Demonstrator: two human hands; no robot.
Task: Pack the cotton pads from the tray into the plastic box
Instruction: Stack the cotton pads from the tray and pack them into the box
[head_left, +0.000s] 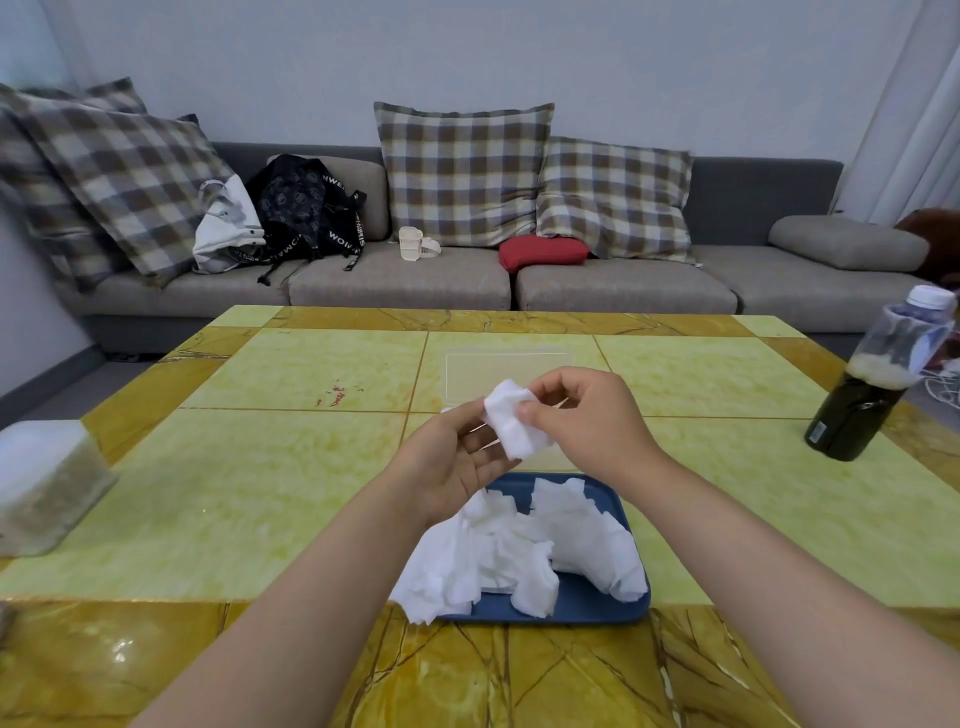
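— Head view: how are the hands?
— Raised over the tray (587, 605). The left hand (452, 462) is palm up, fingers curled under a few cotton pads (514, 423). The right hand (587, 415) pinches them from above.
— The rest?
— A pile (519, 545) in the tray, with the plastic box (509, 371) just behind the hands.

Setting: home living room.
Seating: long grey sofa (405, 280) against a plain pale wall (311, 62), well beyond the left hand (452, 462) and the right hand (587, 421).
Cushions: plaid cushions (462, 171) propped along the sofa back; one small red cushion (543, 250) on the seat, straight beyond the right hand.
Personal items: black backpack (306, 208) touching a white bag (228, 228) on the seat, far beyond and left of the left hand.
Table: low table (260, 467), yellow-green marbled tiles with an amber border, beneath both hands.
Drink: part-full dark bottle (878, 374), white cap, standing on the table well right of the right hand.
Drapery: pale curtain (914, 104), far right, beyond the bottle.
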